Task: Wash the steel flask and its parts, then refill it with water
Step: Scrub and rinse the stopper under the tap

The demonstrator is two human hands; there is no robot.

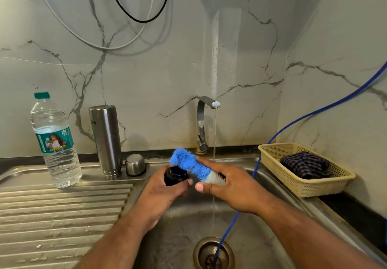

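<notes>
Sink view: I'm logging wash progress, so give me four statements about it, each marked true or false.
1. Water runs from the tap. True.
2. The left hand grips the steel flask. False: it grips a dark stopper; the flask stands on the drainboard.
3. The right hand holds a blue brush. True.
4. The steel cap lies in the basket. False: the basket holds a checked cloth; the cap sits beside the flask.
</notes>
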